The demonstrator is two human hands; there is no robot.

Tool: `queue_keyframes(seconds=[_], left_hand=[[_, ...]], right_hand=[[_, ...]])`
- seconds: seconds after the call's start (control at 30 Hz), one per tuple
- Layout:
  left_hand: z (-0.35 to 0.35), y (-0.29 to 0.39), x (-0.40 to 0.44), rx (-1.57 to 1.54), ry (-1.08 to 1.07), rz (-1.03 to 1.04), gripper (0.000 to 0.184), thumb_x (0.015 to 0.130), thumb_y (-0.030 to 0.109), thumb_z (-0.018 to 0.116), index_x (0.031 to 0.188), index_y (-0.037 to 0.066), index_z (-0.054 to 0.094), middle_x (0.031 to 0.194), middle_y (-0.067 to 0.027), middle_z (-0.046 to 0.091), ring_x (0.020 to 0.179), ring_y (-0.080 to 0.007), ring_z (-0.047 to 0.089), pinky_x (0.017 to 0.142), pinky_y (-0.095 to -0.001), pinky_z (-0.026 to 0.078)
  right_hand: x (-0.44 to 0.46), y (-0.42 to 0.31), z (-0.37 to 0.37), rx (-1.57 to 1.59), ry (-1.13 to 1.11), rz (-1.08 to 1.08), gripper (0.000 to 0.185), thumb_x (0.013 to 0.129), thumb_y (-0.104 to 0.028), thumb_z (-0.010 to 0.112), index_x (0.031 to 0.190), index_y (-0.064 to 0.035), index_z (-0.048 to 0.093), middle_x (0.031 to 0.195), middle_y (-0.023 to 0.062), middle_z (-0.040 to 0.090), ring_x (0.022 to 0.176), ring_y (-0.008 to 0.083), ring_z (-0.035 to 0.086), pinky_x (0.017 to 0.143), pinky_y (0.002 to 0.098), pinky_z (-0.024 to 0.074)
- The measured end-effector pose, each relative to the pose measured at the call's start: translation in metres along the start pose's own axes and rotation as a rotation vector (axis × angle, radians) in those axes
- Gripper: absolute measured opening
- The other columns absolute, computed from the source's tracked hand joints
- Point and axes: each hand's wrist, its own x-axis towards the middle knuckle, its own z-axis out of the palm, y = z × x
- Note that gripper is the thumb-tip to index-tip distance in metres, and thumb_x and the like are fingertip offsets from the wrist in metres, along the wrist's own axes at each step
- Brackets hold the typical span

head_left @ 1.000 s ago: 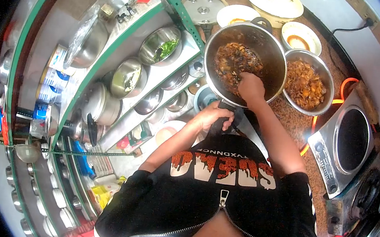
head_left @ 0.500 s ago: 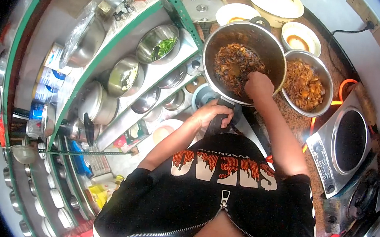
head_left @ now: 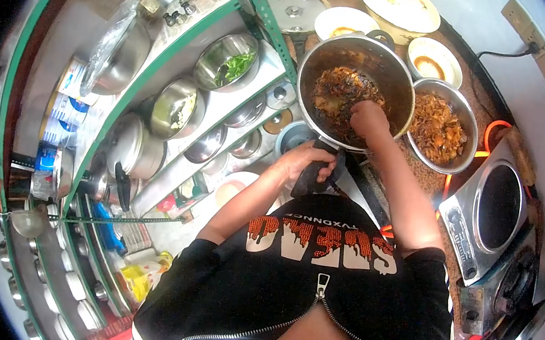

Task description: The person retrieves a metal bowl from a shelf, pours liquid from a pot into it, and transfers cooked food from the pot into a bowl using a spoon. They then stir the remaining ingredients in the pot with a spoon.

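Note:
A deep metal pot (head_left: 401, 97) holds dark, oily brown food (head_left: 344, 91), piled on its bottom. My left hand (head_left: 308, 162) is wrapped round the pot's black handle (head_left: 312, 177) on the side nearest my body. My right hand (head_left: 367, 121) reaches over the near rim into the pot, its fingers curled down at the food; what they hold, if anything, is hidden. Touching or close beside the pot on the right, a steel bowl (head_left: 467, 147) contains reddish-brown chopped food (head_left: 437, 129).
Behind the pot are a glass lid (head_left: 296, 8), a white plate (head_left: 324, 21), a cream lidded casserole (head_left: 403, 4) and a sauce-stained bowl (head_left: 455, 66). An induction cooker (head_left: 467, 247) stands at right near an orange cord (head_left: 500, 124). Green-edged shelves (head_left: 117, 104) with bowls fill the left.
The pot and bowls appear slightly further right and lower in view. My right hand has shifted slightly within the pot, while my left keeps hold of the handle.

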Motion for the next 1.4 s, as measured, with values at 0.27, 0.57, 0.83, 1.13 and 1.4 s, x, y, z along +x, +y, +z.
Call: queue_keyframes(seconds=[0.27, 0.57, 0.83, 1.13, 1.4], left_hand=[[-0.005, 0.010, 0.003, -0.060, -0.065, -0.046, 0.010, 0.084, 0.006, 0.052, 0.090, -0.002, 0.052, 0.073, -0.0103, 0.054, 0.052, -0.0150, 0.048, 0.045, -0.0291, 0.040], [-0.013, 0.017, 0.001, -0.040, -0.100, -0.047, 0.017, 0.082, 0.009, 0.056, 0.097, 0.000, 0.052, 0.073, -0.0083, 0.056, 0.053, -0.0147, 0.049, 0.045, -0.0288, 0.039], [-0.020, 0.021, 0.007, -0.106, -0.169, -0.040, 0.020, 0.080, 0.009, 0.058, 0.097, 0.000, 0.052, 0.073, -0.0092, 0.056, 0.053, -0.0165, 0.050, 0.045, -0.0310, 0.040], [-0.021, 0.026, 0.006, -0.091, -0.202, -0.062, 0.022, 0.080, 0.009, 0.056, 0.099, -0.002, 0.051, 0.076, -0.0089, 0.055, 0.056, -0.0166, 0.049, 0.047, -0.0316, 0.041], [-0.026, 0.025, 0.012, -0.163, -0.181, -0.127, 0.024, 0.083, 0.012, 0.058, 0.102, -0.002, 0.054, 0.078, -0.0095, 0.058, 0.057, -0.0173, 0.055, 0.049, -0.0307, 0.045]], right_hand=[[0.019, 0.009, 0.019, 0.019, -0.055, -0.090, 0.017, 0.072, -0.012, 0.062, 0.086, -0.0061, 0.070, 0.091, 0.0178, 0.066, 0.082, 0.0356, 0.063, 0.073, 0.0442, 0.0502], [0.020, -0.006, 0.005, 0.328, -0.140, 0.015, 0.024, 0.073, -0.006, 0.058, 0.094, -0.0024, 0.068, 0.074, 0.0156, 0.066, 0.067, 0.0249, 0.064, 0.062, 0.0342, 0.0489], [-0.018, -0.013, -0.049, 0.612, -0.241, 0.135, 0.022, 0.086, -0.006, 0.049, 0.100, -0.0034, 0.065, 0.063, 0.0044, 0.059, 0.049, 0.0098, 0.046, 0.045, 0.0247, 0.0354], [-0.070, 0.005, -0.114, 0.789, -0.223, 0.073, 0.016, 0.084, -0.003, 0.053, 0.097, -0.0012, 0.061, 0.062, 0.0000, 0.056, 0.045, 0.0041, 0.043, 0.039, 0.0174, 0.0309], [-0.085, 0.025, -0.127, 0.792, -0.153, 0.131, 0.011, 0.089, -0.005, 0.053, 0.090, -0.0008, 0.062, 0.062, -0.0020, 0.056, 0.046, 0.0027, 0.042, 0.042, 0.0172, 0.0317]])
